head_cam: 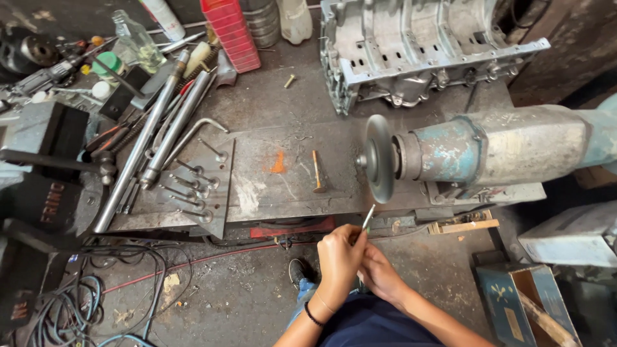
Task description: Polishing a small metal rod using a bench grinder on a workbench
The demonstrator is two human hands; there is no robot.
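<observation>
My left hand [339, 256] and my right hand [379, 273] are together below the bench edge, both closed around a thin metal valve stem [367, 217] that points up toward the grinding wheel [379, 159]. The stem's tip is just below the wheel's lower rim, not touching it. The wheel sits on the shaft of a worn blue-grey bench grinder [488, 151]. A rusty engine valve [317, 172] lies on the metal bench [270, 115] to the left of the wheel.
Several valves stand in a steel plate [199, 180] at the left, next to long steel rods [154, 135]. An engine block [418, 45] sits at the back. A vise [38, 148] is at far left, cables [96, 283] lie on the floor, and a wooden box [520, 295] is at right.
</observation>
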